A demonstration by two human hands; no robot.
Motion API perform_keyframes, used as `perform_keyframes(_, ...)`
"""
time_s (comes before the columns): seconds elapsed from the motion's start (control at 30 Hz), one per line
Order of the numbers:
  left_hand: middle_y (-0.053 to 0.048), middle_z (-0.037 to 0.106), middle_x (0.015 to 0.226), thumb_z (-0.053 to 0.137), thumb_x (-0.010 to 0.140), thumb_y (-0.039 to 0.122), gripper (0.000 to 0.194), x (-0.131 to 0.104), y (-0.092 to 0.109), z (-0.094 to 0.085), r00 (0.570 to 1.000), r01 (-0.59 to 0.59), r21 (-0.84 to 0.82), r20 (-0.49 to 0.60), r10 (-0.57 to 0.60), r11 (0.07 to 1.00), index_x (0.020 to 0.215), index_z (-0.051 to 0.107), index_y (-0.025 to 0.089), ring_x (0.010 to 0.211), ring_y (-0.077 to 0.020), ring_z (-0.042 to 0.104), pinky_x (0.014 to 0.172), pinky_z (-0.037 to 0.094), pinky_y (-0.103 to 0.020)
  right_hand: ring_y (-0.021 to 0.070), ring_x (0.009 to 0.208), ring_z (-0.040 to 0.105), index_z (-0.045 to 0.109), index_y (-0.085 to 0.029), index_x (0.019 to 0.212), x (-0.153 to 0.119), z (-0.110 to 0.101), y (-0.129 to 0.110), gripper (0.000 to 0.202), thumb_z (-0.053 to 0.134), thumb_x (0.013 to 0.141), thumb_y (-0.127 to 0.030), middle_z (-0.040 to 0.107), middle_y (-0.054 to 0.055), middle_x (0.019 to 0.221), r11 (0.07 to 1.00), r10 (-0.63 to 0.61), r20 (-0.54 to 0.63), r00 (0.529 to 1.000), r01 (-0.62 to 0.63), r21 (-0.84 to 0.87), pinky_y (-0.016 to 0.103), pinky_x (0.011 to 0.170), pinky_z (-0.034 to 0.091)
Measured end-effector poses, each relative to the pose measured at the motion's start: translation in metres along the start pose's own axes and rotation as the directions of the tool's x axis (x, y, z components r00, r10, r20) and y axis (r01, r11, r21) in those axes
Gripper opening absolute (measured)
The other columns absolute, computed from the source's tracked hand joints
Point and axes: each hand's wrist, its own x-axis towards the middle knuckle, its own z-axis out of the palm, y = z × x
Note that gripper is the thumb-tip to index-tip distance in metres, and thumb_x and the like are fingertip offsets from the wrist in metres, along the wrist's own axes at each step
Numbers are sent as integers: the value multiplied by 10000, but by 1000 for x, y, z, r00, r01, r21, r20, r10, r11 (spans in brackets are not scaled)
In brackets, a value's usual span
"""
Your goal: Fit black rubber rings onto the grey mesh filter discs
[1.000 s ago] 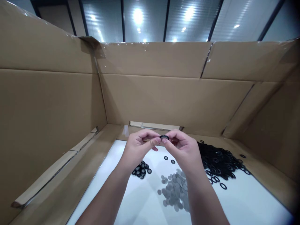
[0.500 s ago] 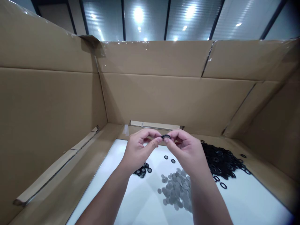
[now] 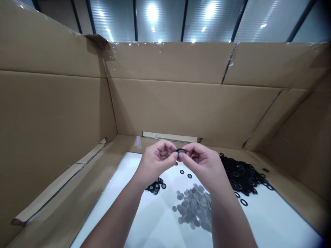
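A black ring point(image 3: 181, 150) with a grey disc showing inside it is pinched between both hands above the white board. My left hand point(image 3: 159, 160) grips its left edge between thumb and fingers. On its right edge, the thumb and fingers of my right hand point(image 3: 203, 162) are closed. Below the hands lies a spread of grey discs point(image 3: 193, 206), partly hidden by the right forearm. Black rings point(image 3: 241, 175) form a large heap to the right. Near the left wrist is a small cluster of black rings with grey centres point(image 3: 156, 186). Two similar pieces point(image 3: 186, 174) lie just below the hands.
Tall cardboard walls point(image 3: 165, 110) surround the white board point(image 3: 155, 220) at the back, left and right. A folded cardboard strip point(image 3: 62, 179) runs along the left side, and another strip point(image 3: 170, 137) lies at the back. One loose ring point(image 3: 266, 170) rests on cardboard at the right.
The ring has tilted slightly between the hands, so its grey centre shows more. The fingers have shifted a little around it, and the whole view has moved slightly.
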Motion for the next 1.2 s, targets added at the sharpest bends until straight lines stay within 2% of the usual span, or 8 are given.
perform_keyframes(0.13, -20, 718, 789, 760, 832, 273, 165, 1, 0, 4, 999, -15, -95, -34, 12, 995, 880, 647, 163, 746, -140, 719, 738, 604, -257, 119, 606, 569, 748, -212, 846, 3, 5, 7, 129, 757, 824, -339, 640, -4, 705, 987, -40, -49, 998, 47, 155, 244, 549, 466)
perform_keyframes(0.3, -38, 740, 832, 764, 838, 318, 194, 0, -1, 1, 999, -38, -106, -4, 38, 994, 922, 675, 167, 785, -160, 727, 758, 618, -283, 101, 545, 509, 733, -203, 825, 3, 6, 9, 163, 762, 825, -364, 594, -23, 630, 977, -5, -60, 998, 17, 212, 233, 510, 432)
perform_keyframes(0.4, -46, 739, 867, 758, 843, 336, 210, 0, 0, -1, 998, -49, -90, 25, 51, 995, 967, 699, 176, 791, -163, 714, 724, 615, -282, 100, 549, 486, 718, -193, 802, 3, 6, 9, 178, 752, 829, -366, 574, -24, 623, 982, 11, -65, 998, 2, 187, 227, 495, 396)
perform_keyframes(0.53, -43, 713, 876, 761, 835, 334, 186, 0, 1, -4, 997, -74, 9, -3, 74, 997, 921, 715, 176, 772, -145, 668, 709, 571, -258, 103, 558, 488, 702, -190, 799, 2, 6, 9, 178, 738, 835, -361, 566, -24, 628, 986, 25, -40, 999, -18, 164, 230, 502, 389)
perform_keyframes(0.73, 28, 536, 630, 700, 867, 322, 151, -2, -4, -4, 993, -107, 84, -32, 110, 991, 879, 661, 177, 661, -124, 572, 648, 475, -244, 113, 574, 502, 684, -186, 799, 0, 6, 5, 170, 725, 834, -348, 570, -14, 659, 996, 15, -1, 1000, -15, 89, 239, 508, 402)
perform_keyframes(0.9, 43, 505, 605, 691, 875, 329, 148, -4, -9, 2, 988, -139, 99, -60, 145, 985, 870, 652, 186, 607, -103, 520, 612, 449, -227, 115, 574, 486, 681, -185, 778, 0, 2, 0, 147, 705, 828, -321, 523, -19, 636, 999, -36, -5, 999, 36, 24, 237, 502, 398)
perform_keyframes(1.03, 43, 503, 603, 691, 878, 312, 120, -5, -7, 3, 976, -200, 159, -54, 211, 967, 874, 666, 194, 593, -97, 505, 586, 438, -216, 112, 566, 460, 678, -197, 745, -3, -5, -7, 115, 695, 820, -283, 483, -30, 612, 996, -50, -10, 999, 49, -76, 236, 492, 370)
perform_keyframes(1.2, -21, 668, 813, 695, 858, 259, 67, -2, 2, -7, 974, -226, 336, 92, 207, 914, 886, 705, 199, 749, -131, 622, 657, 507, -215, 113, 570, 457, 687, -216, 745, -5, -11, -11, 113, 672, 842, -273, 517, -26, 630, 980, 2, 48, 999, 8, -201, 242, 496, 351)
